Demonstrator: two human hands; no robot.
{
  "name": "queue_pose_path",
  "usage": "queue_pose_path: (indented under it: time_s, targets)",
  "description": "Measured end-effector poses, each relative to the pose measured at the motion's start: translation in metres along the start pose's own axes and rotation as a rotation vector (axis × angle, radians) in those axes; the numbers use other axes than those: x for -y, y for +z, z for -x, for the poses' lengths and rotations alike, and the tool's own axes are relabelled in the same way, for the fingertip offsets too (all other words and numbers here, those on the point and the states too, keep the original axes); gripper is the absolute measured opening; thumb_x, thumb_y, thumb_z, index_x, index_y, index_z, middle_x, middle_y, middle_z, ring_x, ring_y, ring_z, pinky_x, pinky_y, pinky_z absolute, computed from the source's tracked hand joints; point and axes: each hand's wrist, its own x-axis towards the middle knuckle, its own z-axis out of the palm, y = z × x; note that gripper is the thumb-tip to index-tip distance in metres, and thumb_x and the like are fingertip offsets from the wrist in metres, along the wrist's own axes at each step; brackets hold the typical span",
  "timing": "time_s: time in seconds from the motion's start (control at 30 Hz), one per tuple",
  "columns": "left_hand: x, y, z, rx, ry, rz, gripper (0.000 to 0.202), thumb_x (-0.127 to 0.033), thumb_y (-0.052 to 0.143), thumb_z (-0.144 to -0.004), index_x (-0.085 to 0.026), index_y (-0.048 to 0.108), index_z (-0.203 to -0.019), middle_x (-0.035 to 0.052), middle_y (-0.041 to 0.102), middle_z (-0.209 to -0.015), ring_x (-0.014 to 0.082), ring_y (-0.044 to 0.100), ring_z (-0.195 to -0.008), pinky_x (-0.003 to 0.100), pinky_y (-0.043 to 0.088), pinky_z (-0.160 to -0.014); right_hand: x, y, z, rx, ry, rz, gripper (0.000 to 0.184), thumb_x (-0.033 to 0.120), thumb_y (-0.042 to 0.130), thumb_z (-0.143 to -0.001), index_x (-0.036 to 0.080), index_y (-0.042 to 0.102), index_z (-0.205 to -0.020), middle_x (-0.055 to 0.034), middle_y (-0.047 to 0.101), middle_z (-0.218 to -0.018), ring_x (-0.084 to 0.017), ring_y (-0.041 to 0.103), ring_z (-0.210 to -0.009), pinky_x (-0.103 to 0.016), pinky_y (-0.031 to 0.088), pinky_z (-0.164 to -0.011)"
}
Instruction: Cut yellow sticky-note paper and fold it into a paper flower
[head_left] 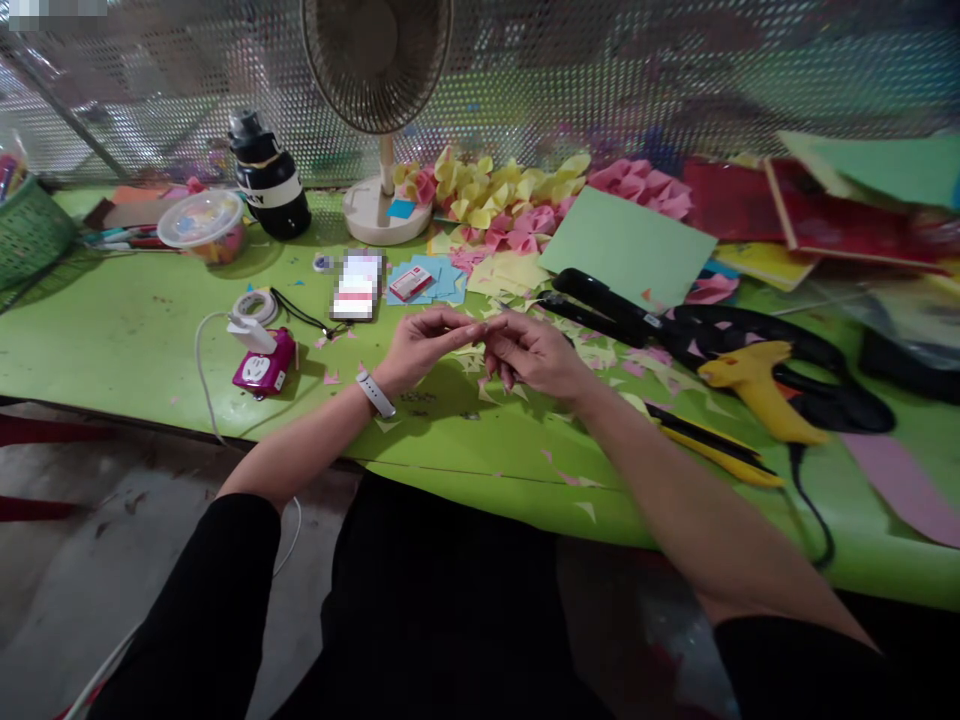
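Above the scrap-strewn green table, my left hand and my right hand meet at the fingertips. The fingers of both are pinched together. Whatever lies between them is too small to make out. Yellow, green and pink paper scraps lie under and beyond my right hand. Past my fingertips is a stack of blue paper squares with a small red-and-white box on top. A phone lies beyond my left hand. Folded yellow paper petals and pink ones are heaped at the back.
Right of my hands lie a black hair straightener, a yellow glue gun and a yellow-and-black cutter. A purple power adapter sits at left with a cable. A fan and black bottle stand behind.
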Motion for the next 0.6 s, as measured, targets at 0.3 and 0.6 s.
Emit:
queue_pose_path:
  time_s: [0.3,0.6]
  targets:
    - [0.0021,-0.0025,0.0003,-0.053,0.087,-0.085,0.026,-0.042,0.09,-0.067,-0.021,0.075,-0.068,-0.0005,0.067,-0.072,0.0084,0.06,-0.069,0.026,0.049,-0.068,0.0023,0.0052,0.0025,-0.076,0.012,0.03,0.035,0.053,0.072,-0.088,0.022,0.059,-0.097,-0.0008,0.072,-0.075,-0.012,0.065,-0.05,-0.025,0.051,-0.044]
    - [0.001,-0.0019,0.0006,-0.018,0.061,-0.08,0.022,-0.043,0.088,-0.07,-0.023,0.079,-0.076,0.0013,0.07,-0.078,0.0098,0.062,-0.074,0.028,0.051,-0.073,-0.0031,0.0002,-0.0009,-0.003,0.016,0.01,0.038,0.06,0.066,-0.09,0.023,0.061,-0.098,0.0016,0.071,-0.07,-0.011,0.062,-0.043,-0.023,0.045,-0.038]
